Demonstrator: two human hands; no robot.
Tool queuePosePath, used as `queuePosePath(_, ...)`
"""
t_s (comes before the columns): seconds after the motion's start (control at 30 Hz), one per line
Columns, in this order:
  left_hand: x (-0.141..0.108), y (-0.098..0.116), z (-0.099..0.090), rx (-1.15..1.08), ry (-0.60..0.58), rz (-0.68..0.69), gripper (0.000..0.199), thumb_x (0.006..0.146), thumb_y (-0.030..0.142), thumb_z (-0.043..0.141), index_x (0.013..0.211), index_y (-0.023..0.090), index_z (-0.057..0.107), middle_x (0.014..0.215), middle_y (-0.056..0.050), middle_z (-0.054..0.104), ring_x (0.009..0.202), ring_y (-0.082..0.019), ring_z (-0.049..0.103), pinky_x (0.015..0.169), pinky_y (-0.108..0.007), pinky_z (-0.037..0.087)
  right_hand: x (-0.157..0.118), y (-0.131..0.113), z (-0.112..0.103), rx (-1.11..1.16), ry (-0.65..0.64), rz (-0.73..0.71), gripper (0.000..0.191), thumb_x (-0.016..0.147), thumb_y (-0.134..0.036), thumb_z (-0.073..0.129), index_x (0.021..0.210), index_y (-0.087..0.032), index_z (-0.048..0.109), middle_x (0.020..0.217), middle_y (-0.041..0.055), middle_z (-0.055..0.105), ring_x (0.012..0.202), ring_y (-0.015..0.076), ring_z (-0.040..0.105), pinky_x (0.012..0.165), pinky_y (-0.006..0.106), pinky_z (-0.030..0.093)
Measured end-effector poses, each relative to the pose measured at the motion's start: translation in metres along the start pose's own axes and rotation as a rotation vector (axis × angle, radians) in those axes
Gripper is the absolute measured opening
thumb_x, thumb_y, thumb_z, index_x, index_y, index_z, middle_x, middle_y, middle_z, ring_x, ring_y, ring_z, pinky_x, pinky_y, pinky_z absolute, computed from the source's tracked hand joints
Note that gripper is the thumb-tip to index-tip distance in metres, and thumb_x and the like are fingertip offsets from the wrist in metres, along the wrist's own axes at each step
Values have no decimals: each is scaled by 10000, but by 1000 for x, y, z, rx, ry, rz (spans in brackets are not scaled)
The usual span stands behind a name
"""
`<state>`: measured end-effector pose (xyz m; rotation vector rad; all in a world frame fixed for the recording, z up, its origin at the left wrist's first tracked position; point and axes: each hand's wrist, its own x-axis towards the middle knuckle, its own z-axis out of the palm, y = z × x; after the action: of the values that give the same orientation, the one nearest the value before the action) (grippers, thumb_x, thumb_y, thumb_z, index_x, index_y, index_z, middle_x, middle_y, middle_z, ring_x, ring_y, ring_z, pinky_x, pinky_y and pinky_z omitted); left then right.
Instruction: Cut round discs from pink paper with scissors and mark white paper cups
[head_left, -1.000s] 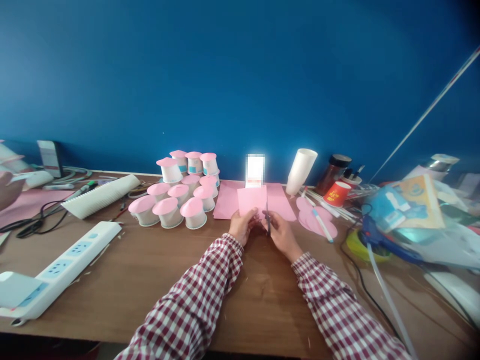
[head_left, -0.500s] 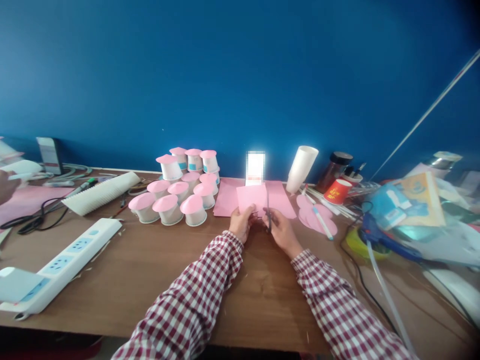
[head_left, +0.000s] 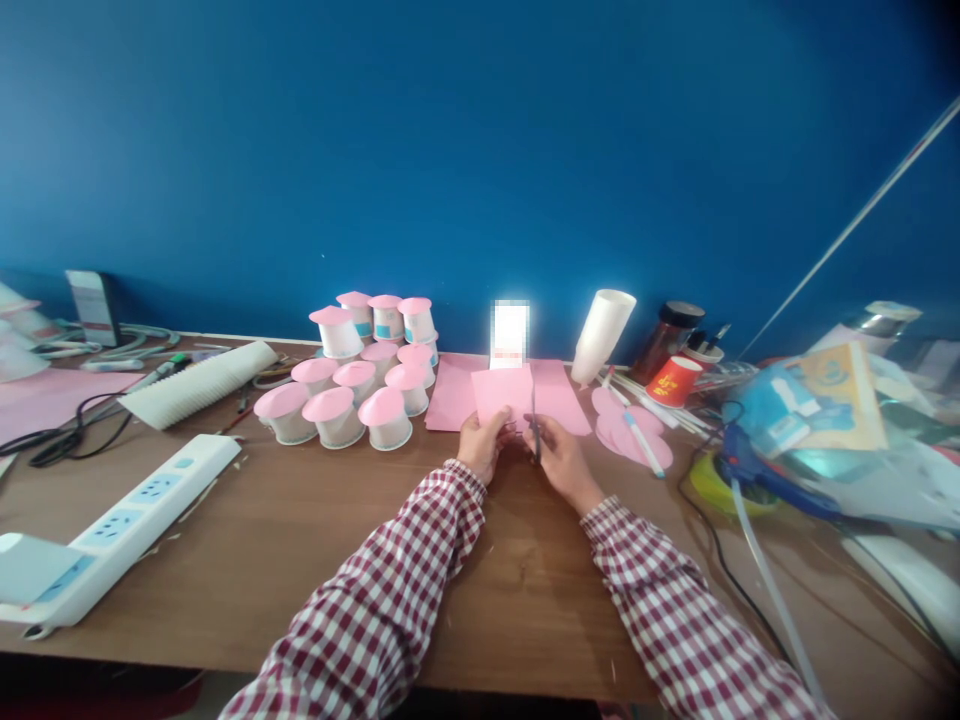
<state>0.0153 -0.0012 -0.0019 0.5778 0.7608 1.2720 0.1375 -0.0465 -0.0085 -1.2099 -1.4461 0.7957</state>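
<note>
The left hand's fingers pinch the lower edge of a small pink paper sheet, held upright just above the brown wooden tabletop. The right hand is closed around thin dark scissors, their blades standing up against the sheet's right edge. Behind lies a larger flat pink paper; to the left stands a cluster of pink-topped white paper cups.

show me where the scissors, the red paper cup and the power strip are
scissors (head_left: 534,420), head view, on the blades against the pink paper.
red paper cup (head_left: 674,381), head view, on its printed side.
power strip (head_left: 127,520), head view, on its top face.
</note>
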Motion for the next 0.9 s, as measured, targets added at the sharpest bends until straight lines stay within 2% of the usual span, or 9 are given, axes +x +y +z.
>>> queuePosePath(0.5, -2, 1, 1, 18, -12, 0, 241, 627, 218, 737, 782, 104, 591, 637, -20, 614, 542, -79, 570, 495, -176, 468, 1, 1, 0, 52, -5, 6, 356, 820, -397, 549, 1095, -171, 555, 721, 25, 578, 637, 156, 559, 527, 260, 471)
queuePosePath(0.9, -3, 2, 2, 6, -35, 7, 251, 627, 219, 734, 795, 101, 591, 653, -27, 629, 549, -88, 585, 505, -186, 485, 1, 2, 0, 36, 4, 4, 371, 815, -410, 557, 1101, -174, 557, 775, 42, 611, 670, 172, 586, 577, 285, 492)
